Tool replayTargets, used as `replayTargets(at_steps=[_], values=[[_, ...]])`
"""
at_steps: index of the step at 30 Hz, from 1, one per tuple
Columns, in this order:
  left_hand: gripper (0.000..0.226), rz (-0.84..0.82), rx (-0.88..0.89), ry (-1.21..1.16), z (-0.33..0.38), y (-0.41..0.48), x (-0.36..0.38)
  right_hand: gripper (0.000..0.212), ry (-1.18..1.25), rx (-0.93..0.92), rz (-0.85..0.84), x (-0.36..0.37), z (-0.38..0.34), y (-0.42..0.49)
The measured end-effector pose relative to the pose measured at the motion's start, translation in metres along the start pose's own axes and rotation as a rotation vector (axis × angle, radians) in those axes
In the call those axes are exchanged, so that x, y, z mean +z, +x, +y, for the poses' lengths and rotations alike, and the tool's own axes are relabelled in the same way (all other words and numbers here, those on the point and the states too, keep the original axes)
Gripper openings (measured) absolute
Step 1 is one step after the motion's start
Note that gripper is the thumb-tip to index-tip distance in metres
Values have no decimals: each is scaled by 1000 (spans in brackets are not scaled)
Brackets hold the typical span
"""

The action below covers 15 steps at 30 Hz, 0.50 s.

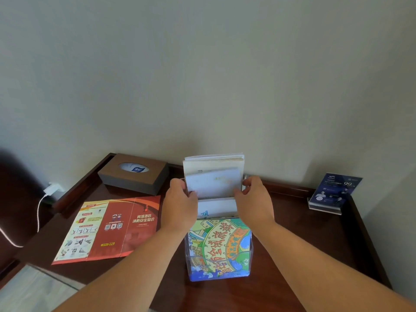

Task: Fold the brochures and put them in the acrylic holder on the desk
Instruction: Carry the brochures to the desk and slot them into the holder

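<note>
Acrylic, clear and tiered, the holder (251, 255) was seen standing at the middle of the desk (304, 244), its rear close to the back edge. A colourful brochure (219, 242) was lodged in its front pocket, a white one (216, 208) behind that, and a pale stack (213, 161) at the rear.

A pale folded brochure (213, 184) was held upright above the pockets behind the front one. It was pinched by its side edges, the left hand (180, 203) at its left edge and the right hand (254, 199) at its right, with fingers curled round the paper. Whether its lower edge was already seated in a pocket could not be told.

A red brochure (112, 228) lay opened out flat near the desk's left edge, apart from both hands. A tissue box (132, 174) was set at the back left corner, a sign stand (333, 194) near the back right corner.

The task was judged well advanced but unfinished. Several brochures were stowed, one was apparently being seated, and the red one was yet to be folded and placed.
</note>
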<state>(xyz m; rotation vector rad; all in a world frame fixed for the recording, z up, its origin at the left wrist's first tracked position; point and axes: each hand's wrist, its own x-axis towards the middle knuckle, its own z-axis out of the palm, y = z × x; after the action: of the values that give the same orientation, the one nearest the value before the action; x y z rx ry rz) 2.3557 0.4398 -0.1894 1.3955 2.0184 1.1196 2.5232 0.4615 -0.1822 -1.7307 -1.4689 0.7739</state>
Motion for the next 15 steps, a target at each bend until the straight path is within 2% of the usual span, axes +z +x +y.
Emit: replayTargets(at_steps=[7, 15], values=[[2, -9, -1, 9, 6, 1, -1, 15, 9, 1, 16, 2, 2, 0], [7, 19, 42, 63, 8, 0, -2, 12, 29, 12, 26, 4, 1, -2]])
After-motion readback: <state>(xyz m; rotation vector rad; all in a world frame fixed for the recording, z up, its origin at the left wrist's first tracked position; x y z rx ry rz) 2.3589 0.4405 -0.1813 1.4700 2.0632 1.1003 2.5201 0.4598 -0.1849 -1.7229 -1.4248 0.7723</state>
